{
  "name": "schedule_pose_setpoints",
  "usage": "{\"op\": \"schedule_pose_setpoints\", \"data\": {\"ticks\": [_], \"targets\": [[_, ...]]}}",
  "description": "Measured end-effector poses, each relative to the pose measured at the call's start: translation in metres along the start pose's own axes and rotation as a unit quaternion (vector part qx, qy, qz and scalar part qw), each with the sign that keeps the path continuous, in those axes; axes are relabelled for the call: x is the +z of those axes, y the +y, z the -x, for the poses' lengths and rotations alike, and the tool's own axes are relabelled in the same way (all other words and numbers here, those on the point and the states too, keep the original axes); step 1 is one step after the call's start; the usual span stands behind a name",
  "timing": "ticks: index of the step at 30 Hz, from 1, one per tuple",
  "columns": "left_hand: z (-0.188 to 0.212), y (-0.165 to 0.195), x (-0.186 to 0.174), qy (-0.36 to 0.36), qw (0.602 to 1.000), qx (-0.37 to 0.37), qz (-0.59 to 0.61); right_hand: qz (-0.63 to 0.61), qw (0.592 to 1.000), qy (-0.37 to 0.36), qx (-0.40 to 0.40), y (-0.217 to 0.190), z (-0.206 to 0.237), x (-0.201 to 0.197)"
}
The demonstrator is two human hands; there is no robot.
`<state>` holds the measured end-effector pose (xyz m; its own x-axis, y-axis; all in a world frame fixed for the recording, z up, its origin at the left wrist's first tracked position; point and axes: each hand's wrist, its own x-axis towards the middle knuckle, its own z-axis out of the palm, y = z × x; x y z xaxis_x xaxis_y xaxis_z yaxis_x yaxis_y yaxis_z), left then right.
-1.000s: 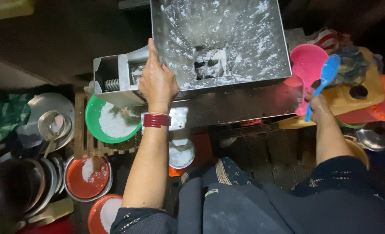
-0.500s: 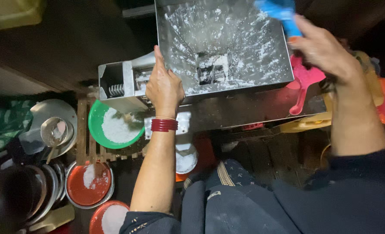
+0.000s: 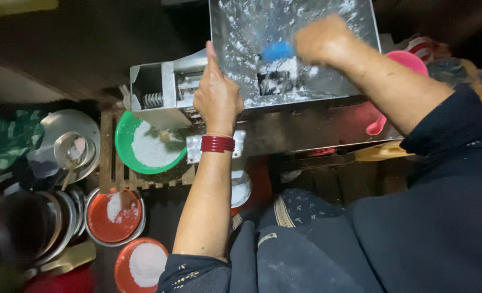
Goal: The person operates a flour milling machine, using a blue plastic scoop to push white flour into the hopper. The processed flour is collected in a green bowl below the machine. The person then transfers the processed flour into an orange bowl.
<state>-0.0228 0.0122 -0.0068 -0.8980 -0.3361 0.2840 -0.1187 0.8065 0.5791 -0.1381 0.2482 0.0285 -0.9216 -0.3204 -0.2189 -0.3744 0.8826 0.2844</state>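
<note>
Inside the floury hopper [image 3: 306, 49], the right hand's [image 3: 322, 39] grip apparently pinches a blurred blue scoop [image 3: 276, 51].

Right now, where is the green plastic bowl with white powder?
In the head view, the green plastic bowl sits left of centre on a wooden slatted rack, under the metal machine's outlet, beside the left hand.

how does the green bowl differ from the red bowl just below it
The green bowl sits on a wooden slat rack right under the metal machine's outlet; the red bowl sits lower, among stacked metal dishes. The green bowl holds a broad heap of white powder covering most of its bottom; the red bowl holds only a small patch. The red bowl has a silvery metal rim, the green one none. Both are round, open and upright.
</note>
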Motion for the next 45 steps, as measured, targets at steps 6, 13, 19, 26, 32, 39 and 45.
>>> {"op": "schedule_pose_setpoints", "data": {"ticks": [6, 13, 19, 26, 32, 39, 45], "targets": [[0.002, -0.007, 0.006, -0.004, 1.0, 0.011, -0.01, 0.014, 0.999, 0.016, -0.038, -0.025, -0.003, 0.002], [-0.004, -0.019, 0.024, 0.05, 0.997, 0.051, 0.011, -0.066, 0.996, 0.061, 0.002, -0.001, 0.057, -0.016], [-0.003, -0.017, 0.022, 0.022, 0.999, 0.023, 0.0, -0.445, 0.857, 0.259, -0.029, -0.01, 0.146, -0.021], [0.0, -0.011, 0.015, 0.033, 0.999, 0.033, -0.007, -0.442, 0.826, 0.35, 0.019, -0.018, 0.174, 0.002], [-0.001, -0.007, 0.014, 0.024, 1.0, 0.012, -0.005, -0.219, 0.882, 0.416, 0.019, -0.014, 0.125, 0.028], [-0.005, -0.01, 0.02, 0.0, 0.999, -0.021, 0.039, -0.226, 0.909, 0.349, 0.039, -0.02, 0.11, 0.04], [-0.002, -0.009, 0.014, -0.017, 0.997, 0.023, 0.066, -0.188, 0.894, 0.406, 0.036, -0.024, 0.114, 0.049]]}}
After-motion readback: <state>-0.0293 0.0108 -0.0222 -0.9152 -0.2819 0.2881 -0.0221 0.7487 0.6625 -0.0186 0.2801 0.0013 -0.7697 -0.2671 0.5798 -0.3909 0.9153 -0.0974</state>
